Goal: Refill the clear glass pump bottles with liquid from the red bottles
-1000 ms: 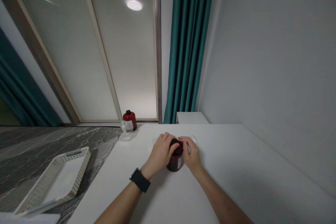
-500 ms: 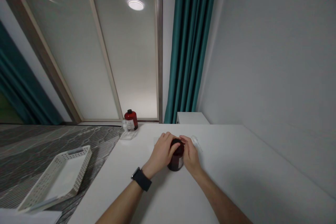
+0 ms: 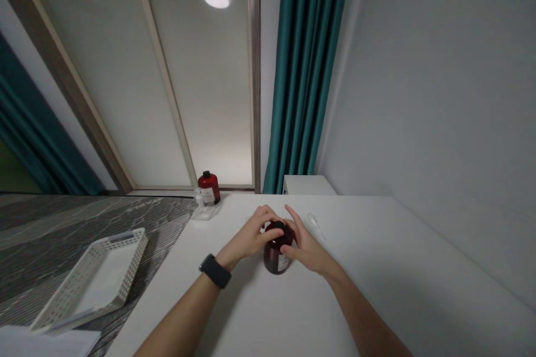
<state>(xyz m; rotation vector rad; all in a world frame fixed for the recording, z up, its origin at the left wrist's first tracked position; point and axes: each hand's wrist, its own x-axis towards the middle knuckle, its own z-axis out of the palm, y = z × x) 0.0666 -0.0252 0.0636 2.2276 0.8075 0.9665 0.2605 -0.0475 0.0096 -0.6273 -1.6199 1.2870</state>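
A dark red-brown bottle (image 3: 274,261) with a black cap and a pale label stands upright on the white table, between my hands. My left hand (image 3: 254,234), with a dark watch on its wrist, is closed around the bottle's top from the left. Its thumb lies across the black cap (image 3: 276,225), and its other fingers are partly hidden behind. From the right, my right hand (image 3: 307,248) curls round the bottle's shoulder, thumb in front and index finger raised. Just beyond that hand lies a clear plastic piece (image 3: 315,225), too blurred to name.
At the table's far left corner stands another red bottle (image 3: 210,189) with a black cap. Beside it are a small clear bottle (image 3: 199,197) and a transparent flat item (image 3: 203,212). A white perforated basket (image 3: 123,284) sits lower left, near white paper (image 3: 50,341).
The bottle has turned, bringing its label further to the front. My right hand has shifted, its thumb now in front of the bottle and its index finger lifted. My left forearm moved slightly left.
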